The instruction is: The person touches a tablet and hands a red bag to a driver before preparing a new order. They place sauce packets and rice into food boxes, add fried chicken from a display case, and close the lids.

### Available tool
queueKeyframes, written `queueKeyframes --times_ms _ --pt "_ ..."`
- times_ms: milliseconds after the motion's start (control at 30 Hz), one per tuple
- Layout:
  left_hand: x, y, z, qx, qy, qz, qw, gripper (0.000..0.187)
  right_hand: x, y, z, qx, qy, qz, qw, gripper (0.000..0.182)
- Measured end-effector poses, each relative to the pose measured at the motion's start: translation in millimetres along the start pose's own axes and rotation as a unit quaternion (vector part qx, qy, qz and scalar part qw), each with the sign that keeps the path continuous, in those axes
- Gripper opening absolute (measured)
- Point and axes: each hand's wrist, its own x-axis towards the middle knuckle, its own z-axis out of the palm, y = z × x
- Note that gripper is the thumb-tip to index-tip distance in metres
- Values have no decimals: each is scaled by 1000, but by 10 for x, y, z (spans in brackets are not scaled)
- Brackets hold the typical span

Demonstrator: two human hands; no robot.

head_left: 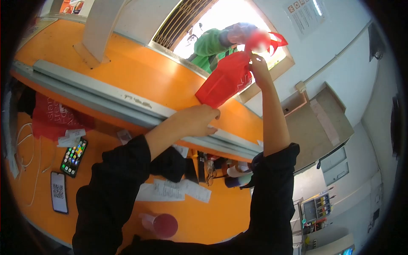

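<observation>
A red bag (227, 78) with white print hangs tilted above the orange upper counter (148, 70), in front of the window opening. My right hand (258, 68) is closed on the top of the bag, near its handles. My left hand (202, 121) is at the bag's lower corner, over the counter's edge; how its fingertips meet the bag is hard to make out. Beyond the bag, a person in a green sleeve (208, 42) stands at the window with a blurred hand near the handles.
On the lower desk lie two phones (74, 157) (59, 192), paper slips (163, 190), a pink cup (165, 225), a dark cloth and another red bag (55, 117). A metal rail (97, 89) edges the upper counter. An upright panel (100, 29) stands at left.
</observation>
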Motion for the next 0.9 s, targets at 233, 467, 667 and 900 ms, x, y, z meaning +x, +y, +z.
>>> queueKeyframes --times_ms 233,467,667,900 --pt "-23 98 -157 -138 167 147 965 13 -594 -59 -195 -189 91 -256 944 75" --pt "-820 1310 -918 -54 347 238 905 9 -3558 -1205 -279 -322 -299 -381 814 34" --pt "-2739 1957 297 -96 324 30 941 14 -4986 201 -401 -224 -789 0 572 50" --pt "-4616 3200 2125 -323 8 -454 830 23 -6083 1229 -220 -196 -830 -81 516 50"
